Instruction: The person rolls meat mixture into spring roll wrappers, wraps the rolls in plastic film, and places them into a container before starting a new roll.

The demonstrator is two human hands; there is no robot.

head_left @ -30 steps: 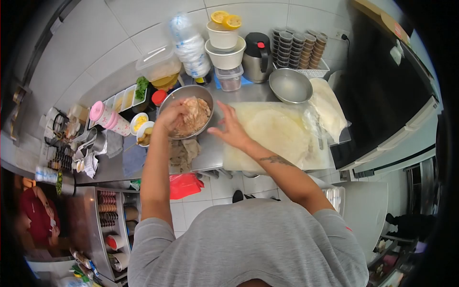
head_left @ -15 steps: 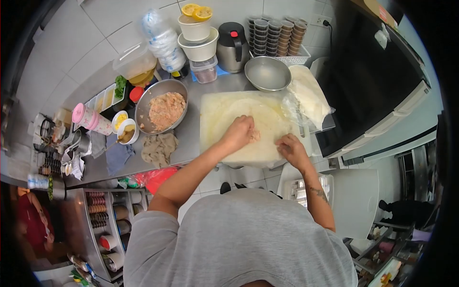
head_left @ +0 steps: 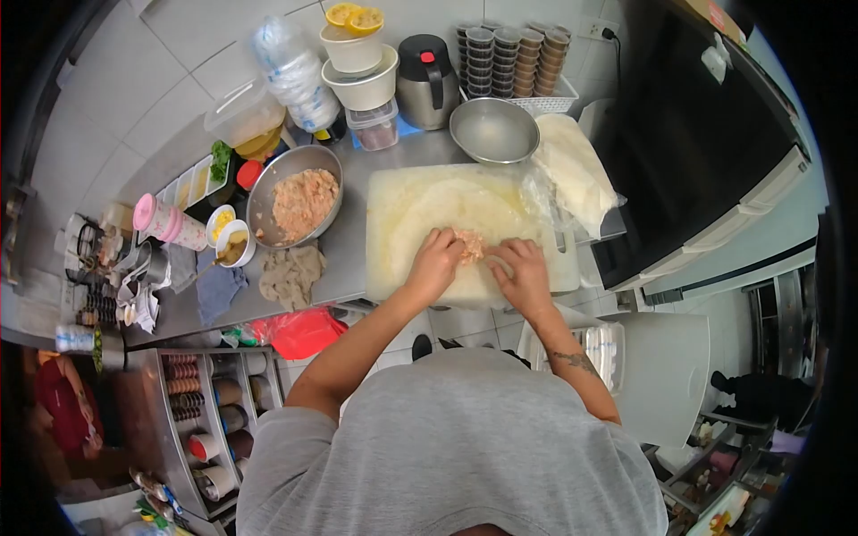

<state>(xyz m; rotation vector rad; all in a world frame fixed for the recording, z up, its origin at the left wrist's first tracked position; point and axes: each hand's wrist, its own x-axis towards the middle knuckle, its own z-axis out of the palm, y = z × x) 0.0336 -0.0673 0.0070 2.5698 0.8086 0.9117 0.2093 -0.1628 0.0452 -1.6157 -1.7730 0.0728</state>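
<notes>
A small heap of pinkish minced mixture (head_left: 469,244) sits on a thin, round, pale wrapper (head_left: 442,204) spread over the white cutting board (head_left: 382,268). My left hand (head_left: 435,265) presses on the heap from the left with bent fingers. From the other side, my right hand (head_left: 523,275) reaches in, its fingers and thumb curled at the heap's right edge. The fingertips partly hide the mixture. More of the same mixture fills a steel bowl (head_left: 332,210) to the left of the board.
An upturned-rim metal bowl (head_left: 494,131) and a bag of pale sheets (head_left: 576,174) lie behind the board. A crumpled cloth (head_left: 292,275) and small sauce bowls (head_left: 235,244) are at left. A steel jug (head_left: 427,82) and stacked lidded cups (head_left: 514,62) line the wall.
My right hand has moved left and up to the minced mixture. My left hand has shifted slightly left and down, uncovering more of the heap, which looks wider now.
</notes>
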